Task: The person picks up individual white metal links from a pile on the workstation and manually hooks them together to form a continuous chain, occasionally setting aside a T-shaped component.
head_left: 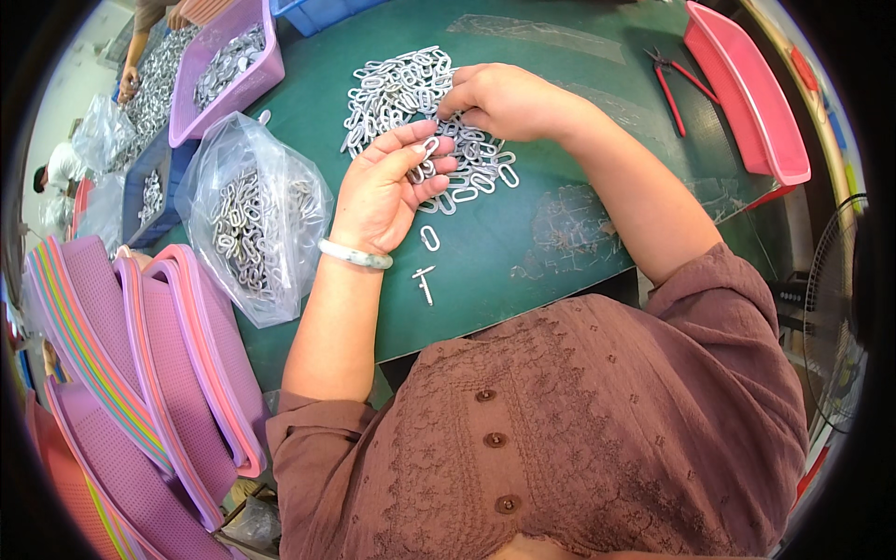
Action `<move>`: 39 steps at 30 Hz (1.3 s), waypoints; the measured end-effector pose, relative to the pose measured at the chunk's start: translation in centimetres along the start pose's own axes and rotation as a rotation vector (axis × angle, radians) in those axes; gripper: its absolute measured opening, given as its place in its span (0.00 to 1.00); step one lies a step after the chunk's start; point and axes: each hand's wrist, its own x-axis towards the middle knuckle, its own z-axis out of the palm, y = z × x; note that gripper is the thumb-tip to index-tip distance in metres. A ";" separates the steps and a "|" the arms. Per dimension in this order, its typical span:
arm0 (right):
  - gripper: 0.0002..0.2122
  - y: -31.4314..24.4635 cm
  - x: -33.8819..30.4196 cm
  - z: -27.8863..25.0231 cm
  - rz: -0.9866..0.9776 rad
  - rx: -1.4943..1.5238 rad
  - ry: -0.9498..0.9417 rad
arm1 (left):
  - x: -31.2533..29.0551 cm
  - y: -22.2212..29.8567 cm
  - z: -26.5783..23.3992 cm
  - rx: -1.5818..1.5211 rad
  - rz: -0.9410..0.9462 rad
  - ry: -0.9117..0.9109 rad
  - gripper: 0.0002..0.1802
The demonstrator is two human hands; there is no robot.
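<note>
A heap of grey oval metal links [397,89] lies on the green tabletop. My left hand [369,201] is turned palm up at the heap's near edge. It holds a few metal links [425,163], one of them under the thumb. Just beyond it, my right hand [509,101] reaches over the heap with bent fingers drawn together; whatever its fingertips grip is hidden. One loose link [429,238] rests apart, nearer to me than the heap. Beside it lies a small T-shaped metal piece [425,283].
A clear plastic bag of links [252,224] stands left of my left arm. Behind it is a purple basket [271,65] of metal parts. Stacked purple baskets [201,373] fill the lower left. Red-handled pliers [668,93] and a pink tray [737,84] are at right. Another person's hand [129,82] shows far left.
</note>
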 end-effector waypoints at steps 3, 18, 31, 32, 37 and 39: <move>0.08 -0.1 0.2 -0.4 0.047 0.028 -0.033 | -0.1 0.2 0.1 -0.008 -0.005 0.007 0.13; 0.07 -2.2 0.1 -1.1 -0.145 0.533 0.065 | -0.2 0.1 -0.1 -0.029 -0.006 -0.052 0.09; 0.05 0.1 -0.5 -1.9 0.064 -0.035 -0.230 | 0.0 0.1 -0.8 -0.160 0.052 -0.028 0.03; 0.05 0.2 -0.4 -1.9 0.069 -0.036 -0.220 | 0.0 0.1 -0.7 -0.164 0.060 -0.023 0.02; 0.06 -0.5 -0.4 -2.5 0.159 0.207 -0.170 | -0.1 0.1 -0.8 -0.187 0.089 -0.038 0.01; 0.07 -0.9 -0.3 -2.5 0.185 0.406 -0.144 | -0.1 0.1 -0.8 -0.185 0.075 -0.047 0.03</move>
